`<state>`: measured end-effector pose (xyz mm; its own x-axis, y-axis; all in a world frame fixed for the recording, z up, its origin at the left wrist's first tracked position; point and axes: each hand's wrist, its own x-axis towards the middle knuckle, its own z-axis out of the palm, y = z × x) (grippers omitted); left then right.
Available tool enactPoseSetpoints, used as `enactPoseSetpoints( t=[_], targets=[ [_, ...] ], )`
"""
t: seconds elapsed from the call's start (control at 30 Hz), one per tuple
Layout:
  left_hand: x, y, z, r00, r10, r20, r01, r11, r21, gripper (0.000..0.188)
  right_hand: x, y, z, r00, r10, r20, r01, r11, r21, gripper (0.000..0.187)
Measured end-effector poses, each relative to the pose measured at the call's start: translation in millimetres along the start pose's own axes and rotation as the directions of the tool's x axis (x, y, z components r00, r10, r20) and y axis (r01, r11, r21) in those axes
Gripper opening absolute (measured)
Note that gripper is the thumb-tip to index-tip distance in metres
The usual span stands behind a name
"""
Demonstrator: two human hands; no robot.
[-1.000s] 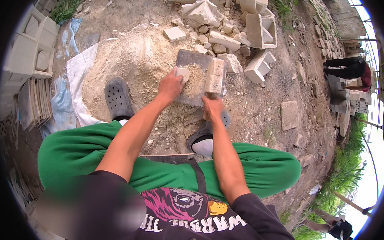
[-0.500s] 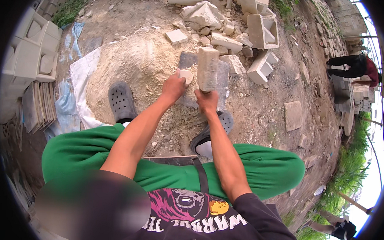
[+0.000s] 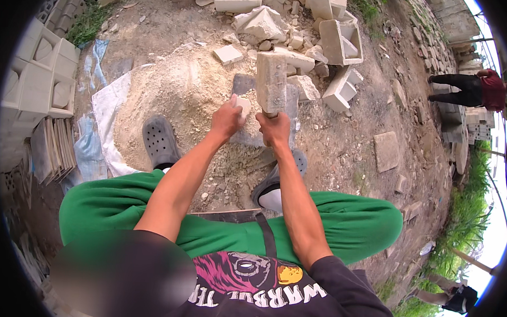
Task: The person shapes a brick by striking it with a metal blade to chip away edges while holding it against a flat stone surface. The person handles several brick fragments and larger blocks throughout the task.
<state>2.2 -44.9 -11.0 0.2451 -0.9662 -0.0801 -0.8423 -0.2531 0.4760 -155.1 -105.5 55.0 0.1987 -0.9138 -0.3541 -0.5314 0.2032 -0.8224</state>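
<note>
My right hand [image 3: 274, 129] is wrapped round the handle of a big block-headed mallet [image 3: 272, 81], its head pale with dust and pointing away from me. To its left, my left hand [image 3: 227, 120] grips a small pale chunk of stone [image 3: 243, 107] between thumb and fingers. Beneath both lies a dark flat slab [image 3: 291, 107], dusted with crumbs. The mallet head hides the slab's middle. I cannot tell whether the chunk touches the slab.
A mound of pale rubble grit [image 3: 172, 88] spreads left of the slab over a white sheet [image 3: 107, 106]. Broken hollow blocks [image 3: 340, 41] lie beyond. Stacked blocks [image 3: 44, 67] stand at far left. A person in a red top [image 3: 490, 91] is at far right, another person [image 3: 455, 299] at lower right.
The mallet head appears slightly nearer to me, and my left hand with the stone chunk has shifted slightly. The person in red has moved a little.
</note>
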Motion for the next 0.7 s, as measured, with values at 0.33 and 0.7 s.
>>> enactPoseSetpoints(
  t=[0.33,0.7],
  targets=[
    [-4,-8,2,0.989,0.093,-0.113,-0.1,0.993,-0.062,0.018,1,70,21,0.996,0.086,0.022,-0.084,0.993,-0.082,0.028],
    [5,-18,7,0.976,0.174,-0.131,-0.188,0.977,-0.105,0.016,1,61,23,0.992,0.068,0.104,-0.067,0.998,-0.019,0.037]
  ],
)
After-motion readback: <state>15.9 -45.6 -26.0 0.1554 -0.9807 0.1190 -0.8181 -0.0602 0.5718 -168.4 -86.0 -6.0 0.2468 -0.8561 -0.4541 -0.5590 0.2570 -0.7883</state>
